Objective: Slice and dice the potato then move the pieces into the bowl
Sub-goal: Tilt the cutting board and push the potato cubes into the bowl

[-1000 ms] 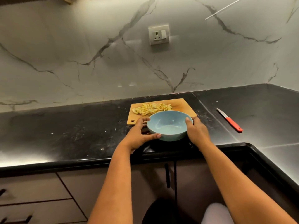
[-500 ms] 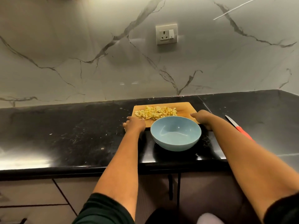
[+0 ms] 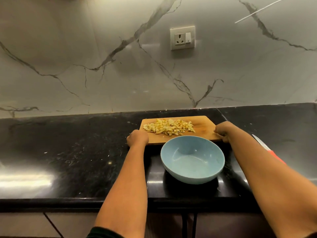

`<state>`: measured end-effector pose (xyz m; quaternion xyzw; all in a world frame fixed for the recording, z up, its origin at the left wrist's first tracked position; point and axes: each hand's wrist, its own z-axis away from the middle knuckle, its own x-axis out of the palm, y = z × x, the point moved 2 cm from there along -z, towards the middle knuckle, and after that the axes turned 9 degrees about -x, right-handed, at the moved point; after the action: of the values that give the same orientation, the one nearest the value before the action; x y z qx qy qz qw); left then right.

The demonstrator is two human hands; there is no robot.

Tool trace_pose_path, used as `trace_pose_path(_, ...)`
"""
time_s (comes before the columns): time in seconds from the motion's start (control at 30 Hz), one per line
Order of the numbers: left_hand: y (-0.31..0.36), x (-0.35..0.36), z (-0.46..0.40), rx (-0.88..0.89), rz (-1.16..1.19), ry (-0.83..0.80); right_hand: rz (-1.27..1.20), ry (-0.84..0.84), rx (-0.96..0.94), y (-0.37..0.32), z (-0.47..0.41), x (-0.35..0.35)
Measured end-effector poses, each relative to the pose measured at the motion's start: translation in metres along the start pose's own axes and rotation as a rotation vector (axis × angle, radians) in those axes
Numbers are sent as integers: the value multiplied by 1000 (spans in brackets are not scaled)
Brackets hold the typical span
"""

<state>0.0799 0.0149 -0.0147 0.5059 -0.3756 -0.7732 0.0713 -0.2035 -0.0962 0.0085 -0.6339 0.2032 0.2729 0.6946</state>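
- Left hand point(image 3: 137, 137) grips the near left corner of the cutting board point(image 3: 204, 124), fingers curled over its edge.
- Right hand point(image 3: 223, 132) grips the near right edge of the board, knuckles up, fingers wrapped round the rim.
- Diced potato point(image 3: 169, 129) lies in 1 loose heap on the board, between the 2 grips and slightly beyond them. Nothing in the bowl point(image 3: 192, 159) yet.
- Bowl stands on the counter point(image 3: 68, 152) just nearer than the grips, its far rim overlapping the board's near edge in this view; touching or not, cannot tell.
- Knife point(image 3: 260, 142) lies on the counter outside the right grip, partly hidden by the forearm.
- Judgement: dicing looks done; transfer is the step in hand.
- Handling: board is stiff and likely light, so 2 edge grips suit a tilt. Pieces are small, wet and loose; they will probably slide all at once, and some may stick. Tilt slowly toward the bowl.
- Risk: the bowl looks smooth on a glossy counter and may skid if the board bumps it.
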Motion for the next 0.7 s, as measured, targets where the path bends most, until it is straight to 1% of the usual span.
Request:
trace_pose_path(0.13, -2, -5, 2, -43, 322, -71, -28, 52, 19, -1, -5, 3)
trace_pose_path(0.2, -3, -9, 3, -33, 494, -110, -74, 85, 6, -2, -8, 3)
trace_pose_path(0.27, -5, -12, 3, -7, 673, -180, -105, 113, -19, -9, -9, 0)
trace_pose_path(0.33, -8, -18, 8, 8, 862, -288, -90, 133, -49, -19, -7, -6)
trace_pose_path(0.4, -13, -26, 16, 17, 991, -355, -65, 141, -79, -28, -4, -11)
trace_pose_path(0.43, -14, -30, 22, 28, 1028, -360, -60, 142, -90, -31, -2, -12)
trace_pose_path(0.53, -18, -45, 37, 43, 1115, -302, -32, 124, -120, -39, 5, -12)
trace_pose_path(0.57, -20, -50, 43, 34, 1138, -286, -5, 122, -137, -43, 10, -12)
trace_pose_path(0.63, -25, -56, 53, 16, 1174, -261, 202, 178, -213, -55, 21, -11)
trace_pose_path(0.67, -29, -58, 58, 24, 1183, -241, 335, 252, -301, -66, 30, -10)
trace_pose_path(0.7, -29, -55, 63, 33, 1191, -224, 415, 326, -425, -77, 41, -8)
